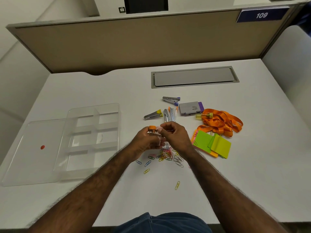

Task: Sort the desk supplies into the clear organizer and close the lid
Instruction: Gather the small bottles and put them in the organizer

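The clear organizer point(94, 137) with several compartments stands open at the left, its clear lid point(33, 152) lying flat beside it. My left hand point(148, 142) grips a small orange-ended stapler point(152, 130) above a pile of coloured paper clips point(165, 155). My right hand point(175, 135) pinches a thin metal part at the stapler's end. More mini staplers point(170, 113) lie just beyond my hands. A grey staple box point(190, 108), orange lanyards point(222, 122) and green and orange sticky notes point(212, 145) lie to the right.
A grey cable hatch point(193, 78) is set into the white desk point(252, 182) at the back. A tan partition point(134, 42) closes off the far edge. Stray paper clips point(177, 185) lie toward the near edge.
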Demonstrator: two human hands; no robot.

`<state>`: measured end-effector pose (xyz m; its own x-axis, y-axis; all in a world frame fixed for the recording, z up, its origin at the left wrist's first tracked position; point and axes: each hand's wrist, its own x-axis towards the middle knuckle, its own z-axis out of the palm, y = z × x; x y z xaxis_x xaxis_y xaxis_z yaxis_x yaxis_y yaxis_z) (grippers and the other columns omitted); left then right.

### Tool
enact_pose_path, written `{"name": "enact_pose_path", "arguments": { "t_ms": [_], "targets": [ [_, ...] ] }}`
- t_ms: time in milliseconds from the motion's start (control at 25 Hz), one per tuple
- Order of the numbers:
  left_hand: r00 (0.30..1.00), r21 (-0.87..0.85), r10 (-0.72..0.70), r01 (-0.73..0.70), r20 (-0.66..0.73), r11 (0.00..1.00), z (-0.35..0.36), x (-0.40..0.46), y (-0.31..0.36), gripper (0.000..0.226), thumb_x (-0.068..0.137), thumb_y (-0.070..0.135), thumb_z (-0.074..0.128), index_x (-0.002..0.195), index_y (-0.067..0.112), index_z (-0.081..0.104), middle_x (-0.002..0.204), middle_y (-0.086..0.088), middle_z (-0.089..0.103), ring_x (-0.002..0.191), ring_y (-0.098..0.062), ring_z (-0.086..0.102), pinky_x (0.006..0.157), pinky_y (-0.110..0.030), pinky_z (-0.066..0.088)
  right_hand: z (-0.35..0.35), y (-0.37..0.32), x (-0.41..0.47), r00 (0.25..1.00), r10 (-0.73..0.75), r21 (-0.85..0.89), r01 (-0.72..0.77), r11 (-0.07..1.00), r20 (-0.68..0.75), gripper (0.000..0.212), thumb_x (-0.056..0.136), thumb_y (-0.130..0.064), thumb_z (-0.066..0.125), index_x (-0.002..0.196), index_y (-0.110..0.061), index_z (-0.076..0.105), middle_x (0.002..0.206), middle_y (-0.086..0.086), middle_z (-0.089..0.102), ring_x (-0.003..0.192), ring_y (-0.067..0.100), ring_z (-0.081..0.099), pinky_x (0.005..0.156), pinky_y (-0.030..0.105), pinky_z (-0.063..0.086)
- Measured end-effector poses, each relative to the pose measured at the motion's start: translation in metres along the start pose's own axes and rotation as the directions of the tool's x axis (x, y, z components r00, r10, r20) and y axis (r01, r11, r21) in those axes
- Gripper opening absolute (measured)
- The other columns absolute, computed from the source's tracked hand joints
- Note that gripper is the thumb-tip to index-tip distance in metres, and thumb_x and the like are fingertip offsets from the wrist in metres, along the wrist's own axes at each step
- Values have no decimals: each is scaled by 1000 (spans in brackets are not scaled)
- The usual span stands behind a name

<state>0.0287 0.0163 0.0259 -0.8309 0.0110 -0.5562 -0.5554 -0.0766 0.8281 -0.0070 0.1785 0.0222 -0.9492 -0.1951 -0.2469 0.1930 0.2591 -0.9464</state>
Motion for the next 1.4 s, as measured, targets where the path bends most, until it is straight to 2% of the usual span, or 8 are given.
{"name": "enact_pose_path", "arguments": {
  "t_ms": [200,360,480,640,760,920,1160,1400],
  "targets": [
    [994,46,7,-2,-112,999,-3,0,-6,53,87,16,82,134,16,57,115,-10,75,95,-29,78,84,-39,65,-1,6,20,993,-91,-331,61,942,-75,28,94,-7,69,117,-21,74,116,-1,71,100,15,67,89,37,61],
    [975,174,66,-29,-212,984,-7,3,-9,48,89,24,81,131,20,59,122,-6,71,103,-24,73,98,-42,60,-5,24,34,986,-161,-789,137,599,48,49,83,-10,76,130,-22,67,130,5,59,116,24,53,96,36,50],
    [967,198,85,-37,-240,980,-9,4,-9,42,92,26,77,130,17,61,123,-7,70,113,-27,68,104,-43,56,-5,33,34,979,-190,-862,158,482,73,40,86,-21,77,125,-23,67,122,5,57,109,24,51,89,37,51],
    [954,371,158,-53,-257,927,-5,7,-6,46,95,29,74,136,15,60,125,-5,68,115,-24,63,101,-37,51,-9,29,30,971,-230,-840,180,512,68,27,94,-29,72,120,-23,69,118,3,63,106,23,55,86,37,49],
    [936,432,277,-162,-217,887,-2,11,-2,40,96,19,71,134,15,61,130,-4,66,116,-19,60,102,-34,50,-17,18,27,979,-173,-728,195,657,106,30,95,-24,71,125,-21,70,121,3,67,107,21,60,91,35,50],
    [921,521,380,-286,-81,805,3,17,4,36,98,12,68,131,22,60,124,4,64,114,-10,56,86,-6,40,-27,1,20,984,-114,-520,170,837,139,37,92,-16,76,129,-19,70,121,0,69,101,13,65,85,24,48],
    [960,388,280,-249,-25,887,5,26,5,35,96,25,72,127,32,57,121,-2,72,103,-19,74,83,-33,64,-37,-8,19,988,-84,-290,118,950,128,39,94,-16,75,132,-19,69,125,0,68,105,17,68,86,23,54],
    [984,224,179,-171,-16,960,11,26,2,40,89,27,81,119,40,59,100,4,80,90,-19,79,68,-27,63,-48,-3,23,996,-23,-100,31,995,81,39,91,-18,79,129,-19,69,108,0,74,94,17,73,82,34,64]
  ]
}}
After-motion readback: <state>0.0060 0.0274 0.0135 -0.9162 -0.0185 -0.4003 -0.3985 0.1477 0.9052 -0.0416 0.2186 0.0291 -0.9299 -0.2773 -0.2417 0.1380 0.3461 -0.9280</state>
